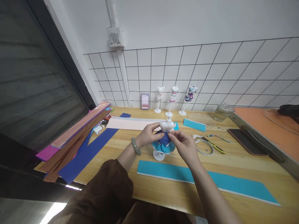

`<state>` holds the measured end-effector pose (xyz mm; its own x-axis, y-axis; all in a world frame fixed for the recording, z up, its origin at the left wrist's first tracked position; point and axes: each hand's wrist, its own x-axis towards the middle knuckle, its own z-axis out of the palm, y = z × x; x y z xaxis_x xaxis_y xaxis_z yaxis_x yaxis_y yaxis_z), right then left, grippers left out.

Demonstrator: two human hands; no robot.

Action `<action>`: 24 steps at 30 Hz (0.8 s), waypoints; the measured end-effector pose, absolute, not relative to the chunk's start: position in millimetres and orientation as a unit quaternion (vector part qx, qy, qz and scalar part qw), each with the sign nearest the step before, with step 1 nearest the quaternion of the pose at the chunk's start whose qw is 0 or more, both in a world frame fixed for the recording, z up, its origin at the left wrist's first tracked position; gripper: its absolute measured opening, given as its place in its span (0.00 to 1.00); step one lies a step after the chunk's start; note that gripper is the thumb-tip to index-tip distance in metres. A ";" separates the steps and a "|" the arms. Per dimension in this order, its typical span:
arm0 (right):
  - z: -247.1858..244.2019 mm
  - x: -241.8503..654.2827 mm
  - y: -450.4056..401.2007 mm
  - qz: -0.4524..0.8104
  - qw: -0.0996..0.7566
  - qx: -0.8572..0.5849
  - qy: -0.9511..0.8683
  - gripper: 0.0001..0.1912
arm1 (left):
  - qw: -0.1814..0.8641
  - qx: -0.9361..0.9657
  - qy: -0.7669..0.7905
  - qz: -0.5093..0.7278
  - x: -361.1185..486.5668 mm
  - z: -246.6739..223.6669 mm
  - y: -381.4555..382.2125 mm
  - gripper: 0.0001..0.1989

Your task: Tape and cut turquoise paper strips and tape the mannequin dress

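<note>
A small white mannequin (167,125) on a round white base stands near the middle of the wooden table. Around its waist is a skirt (166,147) with a dark blue layer over a turquoise one. My left hand (150,134), with a green bangle at the wrist, holds the mannequin's left side, thumb on the blue layer at the waist. My right hand (184,143) pinches the blue layer at the waist from the right. A long turquoise strip (235,183) with a white edge lies in front, partly under my right forearm.
Three small mannequins (174,93) and a phone (145,101) stand by the wall. Left are coloured sheets (79,127), a pink strip (133,123) and a blue strip (91,154). Right are a yellow cutter (216,147), white tape roll (205,147), glass jar (223,112) and dark tablet (247,141).
</note>
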<state>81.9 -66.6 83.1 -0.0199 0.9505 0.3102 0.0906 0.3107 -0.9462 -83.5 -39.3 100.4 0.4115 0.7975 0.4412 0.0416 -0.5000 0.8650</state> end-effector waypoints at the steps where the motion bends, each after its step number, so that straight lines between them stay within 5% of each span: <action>1: 83.3 81.3 -67.2 0.386 0.549 -0.438 -0.598 0.14 | 0.411 0.732 0.286 0.462 -83.5 99.6 -38.7 0.20; 9: 75.6 88.6 -76.6 0.312 0.543 -0.469 -0.623 0.14 | 0.450 0.712 0.290 0.455 -85.0 101.7 -39.6 0.21; 24: 1.2 232.4 -66.5 0.146 0.455 -0.628 -0.614 0.06 | 0.432 0.729 0.275 0.454 -82.1 105.3 -47.1 0.14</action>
